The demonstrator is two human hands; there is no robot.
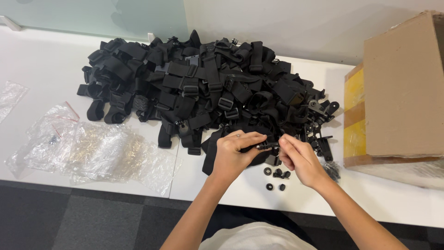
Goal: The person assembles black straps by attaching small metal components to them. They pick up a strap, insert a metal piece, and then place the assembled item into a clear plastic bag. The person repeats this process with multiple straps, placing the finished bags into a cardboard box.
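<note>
both hands, left hand and right hand, have fingers pinching a small black screw, mostly hidden; the box is cut off.

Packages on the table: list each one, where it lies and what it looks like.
Cardboard box: right edge of the white table, brown, boxy, with yellow and brown tape on the side facing the straps.
Clear plastic bags: left of the hands, crumpled, see-through, one with thin red marks.
Another clear bag: far left edge, partly cut off.
No signs or screens in view.
</note>
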